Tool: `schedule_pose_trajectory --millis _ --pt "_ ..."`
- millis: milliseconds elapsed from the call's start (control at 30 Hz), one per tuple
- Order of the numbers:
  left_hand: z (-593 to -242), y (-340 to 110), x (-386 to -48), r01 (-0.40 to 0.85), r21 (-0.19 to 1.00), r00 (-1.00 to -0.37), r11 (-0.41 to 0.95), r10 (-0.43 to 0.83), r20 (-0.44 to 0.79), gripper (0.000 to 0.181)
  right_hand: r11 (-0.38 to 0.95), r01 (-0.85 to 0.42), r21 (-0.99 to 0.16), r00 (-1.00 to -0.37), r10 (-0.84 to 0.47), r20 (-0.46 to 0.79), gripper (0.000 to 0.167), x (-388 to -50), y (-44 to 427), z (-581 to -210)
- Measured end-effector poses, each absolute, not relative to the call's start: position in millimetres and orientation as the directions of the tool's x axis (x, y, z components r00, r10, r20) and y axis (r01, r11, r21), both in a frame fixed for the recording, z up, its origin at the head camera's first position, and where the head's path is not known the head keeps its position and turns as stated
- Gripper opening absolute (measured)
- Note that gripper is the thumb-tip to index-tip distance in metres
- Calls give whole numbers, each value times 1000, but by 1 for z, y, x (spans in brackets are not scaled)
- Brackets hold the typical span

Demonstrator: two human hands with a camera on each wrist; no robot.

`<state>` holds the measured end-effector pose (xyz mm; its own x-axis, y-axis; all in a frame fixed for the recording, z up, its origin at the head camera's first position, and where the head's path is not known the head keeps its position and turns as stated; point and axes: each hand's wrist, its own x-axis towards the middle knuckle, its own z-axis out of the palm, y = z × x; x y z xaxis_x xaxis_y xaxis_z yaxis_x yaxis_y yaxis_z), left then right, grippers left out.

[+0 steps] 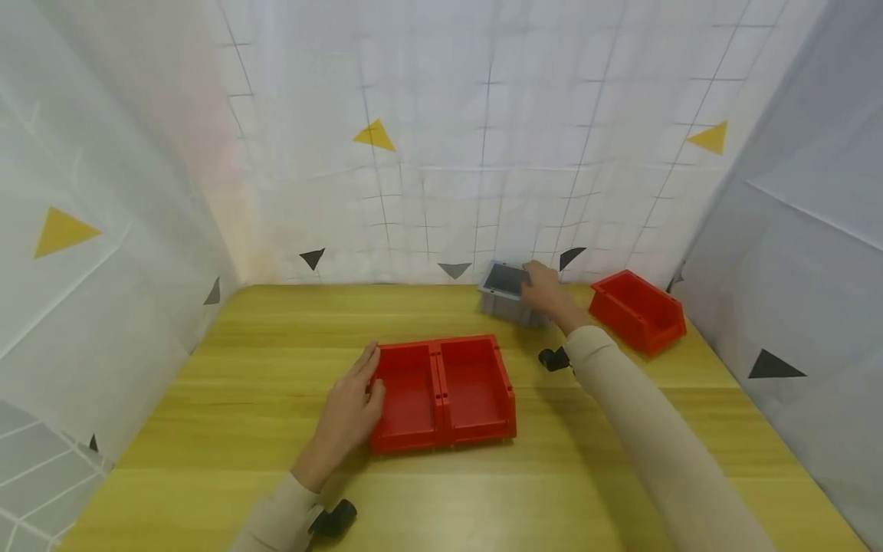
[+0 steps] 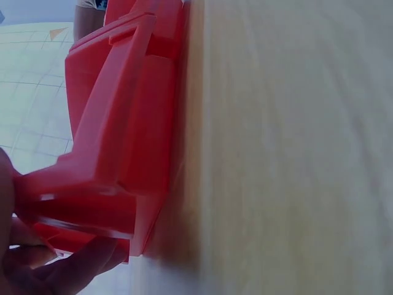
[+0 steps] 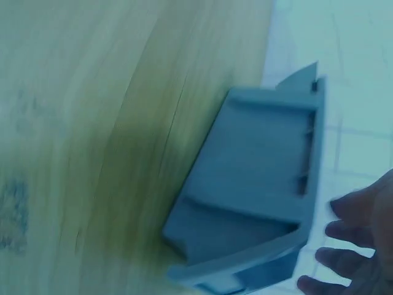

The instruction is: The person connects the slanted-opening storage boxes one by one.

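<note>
Two red plastic storage bins (image 1: pixel 476 383) stand side by side in the middle of the wooden table. My left hand (image 1: pixel 349 410) grips the left wall of the left bin, its thumb over the rim and its fingers along the outside. In the left wrist view, the fingers (image 2: pixel 77 267) lie against that red bin (image 2: pixel 116 123). Farther back, a grey storage bin (image 1: pixel 507 305) stands near the white curtain. Over its right rim is my right hand (image 1: pixel 546 290). The right wrist view shows the fingers (image 3: pixel 344 261) spread beside the grey bin (image 3: pixel 252 160), a gap between them.
Another red bin (image 1: pixel 638 313) sits at the back right of the table (image 1: pixel 276 383), angled, to the right of the right forearm. White sheets (image 1: pixel 441 115) with yellow and dark triangles hang behind the table and on both sides.
</note>
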<state>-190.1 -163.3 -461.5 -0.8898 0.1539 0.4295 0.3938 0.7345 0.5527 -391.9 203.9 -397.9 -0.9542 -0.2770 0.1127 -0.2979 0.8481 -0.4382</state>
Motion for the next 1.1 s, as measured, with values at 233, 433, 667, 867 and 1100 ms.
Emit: schedule_pose_trajectory --millis 233,433,667,867,1100 --pt "-457 -162 -190 393 562 -892 728 153 426 54 870 -232 -435 -972 -227 65 58 -407 215 -407" --pt "-458 -160 -192 391 560 -896 731 162 414 55 888 -255 -384 -964 -265 27 61 -409 221 -408" --pt "-458 -159 -190 383 571 -901 726 157 405 54 909 -226 -351 -971 -238 10 66 -406 222 -407" --pt "-457 -162 -188 387 568 -894 726 145 424 54 928 -195 -318 -977 -211 -16 62 -403 220 -407" --pt "-460 -163 -187 390 587 -895 710 143 422 54 907 -230 -354 -968 -249 -9 54 -405 228 -420"
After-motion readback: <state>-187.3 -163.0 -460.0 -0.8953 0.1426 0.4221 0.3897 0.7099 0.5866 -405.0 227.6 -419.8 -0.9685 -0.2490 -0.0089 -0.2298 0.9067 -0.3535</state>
